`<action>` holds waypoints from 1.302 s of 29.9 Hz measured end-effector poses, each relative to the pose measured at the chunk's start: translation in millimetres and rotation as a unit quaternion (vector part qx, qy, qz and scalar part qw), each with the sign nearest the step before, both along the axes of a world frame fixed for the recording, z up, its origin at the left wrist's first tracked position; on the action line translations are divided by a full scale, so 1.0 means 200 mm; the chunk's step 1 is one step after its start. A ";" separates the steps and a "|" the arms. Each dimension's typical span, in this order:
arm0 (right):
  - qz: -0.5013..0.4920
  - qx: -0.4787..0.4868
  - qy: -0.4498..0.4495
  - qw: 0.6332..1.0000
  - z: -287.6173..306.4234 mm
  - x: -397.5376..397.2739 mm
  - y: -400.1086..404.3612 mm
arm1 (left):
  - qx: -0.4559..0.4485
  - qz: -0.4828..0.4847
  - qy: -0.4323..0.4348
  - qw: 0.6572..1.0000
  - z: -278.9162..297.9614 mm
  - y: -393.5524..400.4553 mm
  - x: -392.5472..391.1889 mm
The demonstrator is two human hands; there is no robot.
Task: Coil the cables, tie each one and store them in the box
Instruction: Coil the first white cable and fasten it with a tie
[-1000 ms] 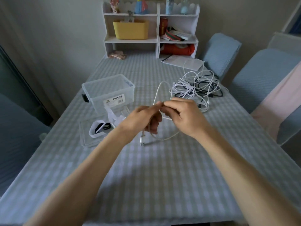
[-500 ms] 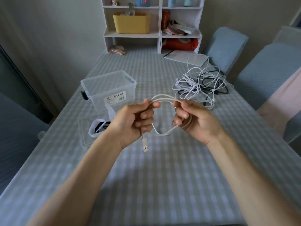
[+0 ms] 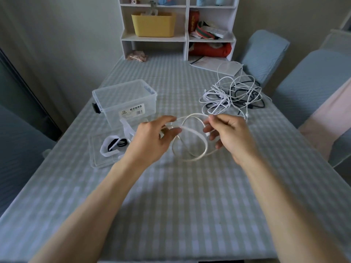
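Near the left edge of the tabletop [image 3: 182,215] a clear lid [image 3: 96,160] lies flat, its near corner partly covered by the left hand [image 3: 152,139]; on it rest white and black tie straps [image 3: 114,146], too tangled to count. Just behind the lid stands the clear box [image 3: 124,100], open-topped, its label facing the camera.

The left hand hovers above the middle of the tabletop, thumb and fingers curled and pinching the white cable [image 3: 190,141] at the coil's left side; the exact grip is hidden behind the fingers. The cable hangs between the two hands in overlapping loops, blurred, so the number of turns is unclear and neither plug can be made out. The coil's long axis runs left to right from hand to hand, with the loops sagging toward the camera.

The right hand [image 3: 229,135] pinches the coil's upper right side, its other fingers loosely bent.

Beyond it, toward the far right corner, sits a loose heap of cables [image 3: 233,95], white over black, strands impossible to separate.
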State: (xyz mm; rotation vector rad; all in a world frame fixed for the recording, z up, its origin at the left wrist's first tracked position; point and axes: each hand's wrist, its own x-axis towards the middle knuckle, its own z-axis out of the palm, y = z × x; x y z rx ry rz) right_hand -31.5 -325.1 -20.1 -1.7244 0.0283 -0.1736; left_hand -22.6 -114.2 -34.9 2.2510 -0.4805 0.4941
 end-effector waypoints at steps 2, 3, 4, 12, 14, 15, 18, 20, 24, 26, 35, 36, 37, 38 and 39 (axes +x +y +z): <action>0.007 0.011 0.007 1.000 0.00 -0.01 -0.01 | -0.003 -0.006 0.012 1.000 -0.01 0.00 -0.01; 0.019 0.020 0.010 1.000 0.00 -0.02 -0.01 | -0.008 0.003 0.033 0.999 -0.01 0.00 -0.01; 0.029 0.028 0.010 0.999 0.00 -0.02 0.00 | -0.015 0.015 0.064 0.998 0.00 -0.01 -0.01; 0.040 0.043 -0.004 0.998 0.02 -0.02 0.00 | -0.187 -0.030 0.240 0.952 0.10 -0.04 -0.07; 0.033 0.037 -0.022 0.999 0.00 -0.01 -0.01 | -0.249 -0.049 0.309 0.917 0.10 -0.03 -0.06; 0.037 0.033 -0.031 0.998 0.00 -0.01 -0.02 | -0.272 -0.061 0.344 0.896 0.10 -0.02 -0.06; 0.048 -0.009 -0.055 0.997 -0.02 -0.01 -0.02 | -0.296 -0.064 0.409 0.861 0.11 -0.02 -0.06; 0.060 -0.042 -0.058 0.996 -0.03 -0.01 0.00 | -0.261 -0.022 0.399 0.879 0.11 -0.04 -0.07; 0.107 -0.047 -0.030 0.993 -0.02 -0.02 0.02 | -0.103 0.026 0.277 0.955 0.09 -0.09 -0.09; 0.124 -0.120 -0.052 0.984 -0.02 -0.04 0.01 | -0.057 0.037 0.196 0.978 0.07 -0.09 -0.08; 0.124 -0.449 -0.272 0.842 -0.05 -0.02 0.09 | 0.066 -0.053 0.011 0.996 0.03 -0.05 -0.07; 0.110 -0.453 -0.275 0.841 -0.06 -0.02 0.09 | 0.040 -0.047 0.030 0.998 0.04 -0.06 -0.07; 0.097 -0.457 -0.273 0.841 -0.06 -0.02 0.09 | -0.002 -0.040 0.070 0.997 0.05 -0.07 -0.07; 0.086 -0.462 -0.265 0.842 -0.07 -0.01 0.08 | -0.056 -0.037 0.121 0.990 0.06 -0.08 -0.07; 0.074 -0.462 -0.258 0.845 -0.07 -0.01 0.08 | -0.113 -0.040 0.172 0.978 0.07 -0.08 -0.07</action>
